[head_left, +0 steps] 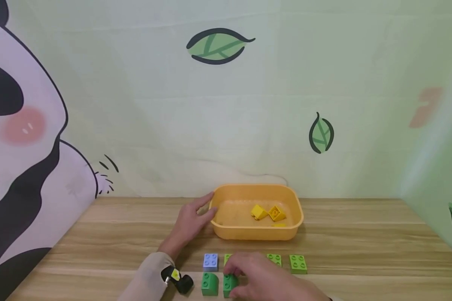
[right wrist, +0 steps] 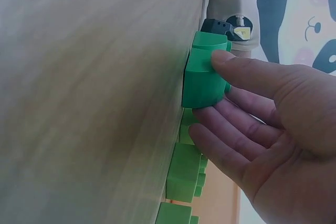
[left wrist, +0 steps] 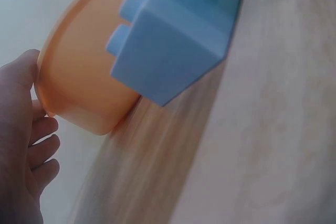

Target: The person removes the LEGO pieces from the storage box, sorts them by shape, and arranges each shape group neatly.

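Observation:
In the head view my left hand [head_left: 190,219] grips the left rim of a yellow-orange plastic bin [head_left: 248,233]; its thumb reaches over the edge. The left wrist view shows those fingers against the bin's end [left wrist: 89,93], with a light blue toy building block [left wrist: 173,35] close to the camera. My right hand [head_left: 261,274] pinches a dark green block [head_left: 229,285] with a sloped side between thumb and fingers. In the right wrist view, that green block [right wrist: 203,80] sits at or just over the tabletop; exact contact cannot be told. Another dark green block [head_left: 209,284] stands to its left.
Behind the green blocks runs a row: the light blue block [head_left: 210,262], then light green blocks, one [head_left: 298,264] at the right end. Part of this row is hidden by my right hand. Several yellow blocks [head_left: 276,213] lie in the bin. A printed cloth backdrop [head_left: 154,125] borders the wooden table [head_left: 361,242].

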Motion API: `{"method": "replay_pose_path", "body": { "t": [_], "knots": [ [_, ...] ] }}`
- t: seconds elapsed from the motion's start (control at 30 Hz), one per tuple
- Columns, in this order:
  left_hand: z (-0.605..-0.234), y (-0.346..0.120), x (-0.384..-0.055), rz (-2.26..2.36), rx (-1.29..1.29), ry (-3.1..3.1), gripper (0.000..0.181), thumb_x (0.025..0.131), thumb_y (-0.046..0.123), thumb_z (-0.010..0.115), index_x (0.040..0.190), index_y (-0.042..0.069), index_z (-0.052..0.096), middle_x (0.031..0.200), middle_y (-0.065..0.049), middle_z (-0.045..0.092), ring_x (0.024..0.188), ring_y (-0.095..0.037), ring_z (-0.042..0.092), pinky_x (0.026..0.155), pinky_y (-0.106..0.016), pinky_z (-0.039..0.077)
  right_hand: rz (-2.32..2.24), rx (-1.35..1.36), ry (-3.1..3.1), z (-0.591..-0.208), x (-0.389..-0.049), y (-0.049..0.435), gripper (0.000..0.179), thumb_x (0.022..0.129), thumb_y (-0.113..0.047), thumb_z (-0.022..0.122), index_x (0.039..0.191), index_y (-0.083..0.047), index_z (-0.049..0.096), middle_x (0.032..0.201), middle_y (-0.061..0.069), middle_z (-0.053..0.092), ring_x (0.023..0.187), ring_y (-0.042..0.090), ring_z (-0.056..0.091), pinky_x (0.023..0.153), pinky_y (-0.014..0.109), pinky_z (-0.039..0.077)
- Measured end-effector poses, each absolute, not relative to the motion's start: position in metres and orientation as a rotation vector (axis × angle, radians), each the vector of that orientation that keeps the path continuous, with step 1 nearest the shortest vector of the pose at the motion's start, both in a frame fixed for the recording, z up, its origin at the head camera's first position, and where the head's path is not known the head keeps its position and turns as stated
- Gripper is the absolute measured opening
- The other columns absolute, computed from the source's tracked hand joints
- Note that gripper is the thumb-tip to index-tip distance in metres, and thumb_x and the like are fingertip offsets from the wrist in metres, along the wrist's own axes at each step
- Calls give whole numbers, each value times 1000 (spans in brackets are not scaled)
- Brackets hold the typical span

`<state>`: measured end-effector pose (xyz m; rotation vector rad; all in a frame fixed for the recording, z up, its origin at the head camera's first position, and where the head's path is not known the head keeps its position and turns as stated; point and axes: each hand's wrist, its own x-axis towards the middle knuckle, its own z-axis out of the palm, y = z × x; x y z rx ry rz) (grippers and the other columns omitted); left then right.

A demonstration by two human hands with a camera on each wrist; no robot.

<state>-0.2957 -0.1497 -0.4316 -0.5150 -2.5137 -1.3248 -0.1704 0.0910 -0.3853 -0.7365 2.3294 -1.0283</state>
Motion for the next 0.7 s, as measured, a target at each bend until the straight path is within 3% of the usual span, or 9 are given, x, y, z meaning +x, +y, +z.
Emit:
{"method": "replay_pose_path", "body": {
  "t": [0.7],
  "knots": [
    [-432, -149, -297, -1288, -512, -2520, 53, 102, 25, 71, 151, 7, 60, 153, -10, 57, 143, -33, 52, 120, -54, 39, -1011, -729, 2330, -387, -171, 90, 30, 95, -22, 83, 123, -26, 72, 105, -18, 67, 95, 5, 62, 97, 34, 57]
  ]
}}
